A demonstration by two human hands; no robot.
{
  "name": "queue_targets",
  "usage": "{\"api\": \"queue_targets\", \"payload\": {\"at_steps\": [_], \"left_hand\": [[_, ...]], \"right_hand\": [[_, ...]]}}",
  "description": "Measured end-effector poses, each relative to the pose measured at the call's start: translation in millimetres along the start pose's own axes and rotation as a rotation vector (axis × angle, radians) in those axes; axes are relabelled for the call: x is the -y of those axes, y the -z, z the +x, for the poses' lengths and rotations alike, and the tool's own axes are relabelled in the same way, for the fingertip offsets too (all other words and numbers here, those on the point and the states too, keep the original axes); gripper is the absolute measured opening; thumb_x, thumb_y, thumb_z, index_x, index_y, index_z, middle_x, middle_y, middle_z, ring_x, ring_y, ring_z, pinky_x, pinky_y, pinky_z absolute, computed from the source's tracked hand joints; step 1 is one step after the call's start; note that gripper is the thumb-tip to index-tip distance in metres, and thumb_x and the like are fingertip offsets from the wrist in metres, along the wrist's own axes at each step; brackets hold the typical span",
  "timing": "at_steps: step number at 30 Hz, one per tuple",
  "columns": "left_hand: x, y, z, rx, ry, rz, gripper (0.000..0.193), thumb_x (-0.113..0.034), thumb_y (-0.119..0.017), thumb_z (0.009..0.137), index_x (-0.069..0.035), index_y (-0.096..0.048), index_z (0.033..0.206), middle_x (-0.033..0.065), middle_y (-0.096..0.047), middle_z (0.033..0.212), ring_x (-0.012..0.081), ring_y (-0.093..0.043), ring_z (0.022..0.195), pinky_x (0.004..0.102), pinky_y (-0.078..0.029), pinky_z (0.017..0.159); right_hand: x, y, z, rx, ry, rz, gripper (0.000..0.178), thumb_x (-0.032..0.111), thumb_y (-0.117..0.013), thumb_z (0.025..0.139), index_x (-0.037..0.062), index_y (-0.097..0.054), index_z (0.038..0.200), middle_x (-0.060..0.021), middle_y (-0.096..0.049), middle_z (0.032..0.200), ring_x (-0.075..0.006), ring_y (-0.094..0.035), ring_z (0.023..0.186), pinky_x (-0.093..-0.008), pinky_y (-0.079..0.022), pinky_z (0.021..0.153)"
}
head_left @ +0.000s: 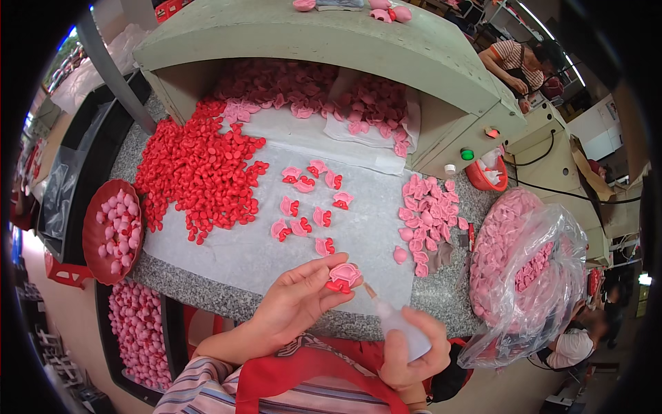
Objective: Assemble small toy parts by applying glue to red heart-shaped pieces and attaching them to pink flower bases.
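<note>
Between the fingertips of my left hand is a small pink and red plastic part, a pink cupped shell with a red piece at its lower edge. My right hand is wrapped round a white squeeze bottle, tilted so its narrow tan nozzle points at the part, close to its right side. Whether the tip touches the part I cannot tell. Beyond my hands, several similar pink-and-red parts lie spread on a white sheet.
A heap of red pieces lies left, pink shells right. A plastic bag of pink pieces stands at the right edge. A red bowl and a bin of pink balls are left. A pale green machine housing spans the back.
</note>
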State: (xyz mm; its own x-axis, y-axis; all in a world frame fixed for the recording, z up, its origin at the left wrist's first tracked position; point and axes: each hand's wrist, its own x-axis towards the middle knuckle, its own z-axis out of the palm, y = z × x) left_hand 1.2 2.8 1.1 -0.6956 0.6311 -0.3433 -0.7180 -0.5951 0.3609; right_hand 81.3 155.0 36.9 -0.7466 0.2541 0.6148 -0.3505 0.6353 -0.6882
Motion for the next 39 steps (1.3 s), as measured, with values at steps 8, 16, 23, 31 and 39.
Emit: {"api": "queue_targets", "payload": {"at_steps": [8, 16, 23, 31, 39], "left_hand": [[9.3, 20.0, 19.6, -0.109, 0.222, -0.069, 0.041, -0.02, -0.048, 0.09, 0.001, -0.038, 0.124, 0.0148, -0.05, 0.113, 0.0269, -0.049, 0.109, 0.033, -0.043, 0.093], [22.1, 9.2, 21.8, -0.106, 0.185, -0.031, 0.042, -0.021, -0.047, 0.09, 0.001, -0.037, 0.125, 0.0142, -0.05, 0.113, 0.0258, -0.049, 0.109, 0.0325, -0.043, 0.093], [15.5, 18.5, 16.0, -0.151, 0.114, -0.019, 0.042, -0.021, -0.046, 0.091, 0.001, -0.037, 0.125, 0.013, -0.051, 0.113, 0.0247, -0.05, 0.108, 0.0329, -0.043, 0.093], [15.3, 12.0, 16.0, -0.063, 0.166, -0.033, 0.042, -0.022, -0.044, 0.092, 0.002, -0.036, 0.125, 0.0144, -0.052, 0.111, 0.0244, -0.052, 0.105, 0.0321, -0.044, 0.092], [16.7, 16.6, 14.6, -0.053, 0.157, -0.056, 0.042, -0.02, -0.044, 0.092, 0.002, -0.036, 0.126, 0.0155, -0.053, 0.112, 0.0245, -0.052, 0.106, 0.0327, -0.044, 0.092]], "right_hand": [[-105.7, 34.0, -25.2, -0.224, -1.033, 0.692, 0.027, 0.002, -0.053, 0.073, -0.0028, -0.056, 0.099, -0.0121, -0.057, 0.086, -0.0179, -0.057, 0.06, -0.0286, -0.052, 0.061], [-153.5, -16.8, -15.7, 0.132, -0.339, -0.749, 0.026, 0.011, -0.067, 0.07, 0.0006, -0.06, 0.093, -0.005, -0.061, 0.083, -0.0153, -0.059, 0.069, -0.0316, -0.05, 0.06], [-160.1, -9.4, -21.1, 0.272, -0.47, -0.114, 0.031, 0.022, -0.066, 0.074, -0.002, -0.06, 0.093, -0.0057, -0.061, 0.08, -0.0155, -0.057, 0.062, -0.0275, -0.045, 0.054], [-123.0, -3.2, -24.3, 0.261, -1.081, 1.617, 0.042, 0.016, -0.061, 0.077, -0.0033, -0.046, 0.111, -0.0136, -0.048, 0.102, -0.0126, -0.042, 0.068, -0.0196, -0.035, 0.046], [-113.4, -7.4, -19.3, 0.311, -1.059, 1.598, 0.04, 0.015, -0.062, 0.075, -0.0039, -0.049, 0.108, -0.0136, -0.048, 0.101, -0.013, -0.044, 0.066, -0.02, -0.037, 0.046]]}}
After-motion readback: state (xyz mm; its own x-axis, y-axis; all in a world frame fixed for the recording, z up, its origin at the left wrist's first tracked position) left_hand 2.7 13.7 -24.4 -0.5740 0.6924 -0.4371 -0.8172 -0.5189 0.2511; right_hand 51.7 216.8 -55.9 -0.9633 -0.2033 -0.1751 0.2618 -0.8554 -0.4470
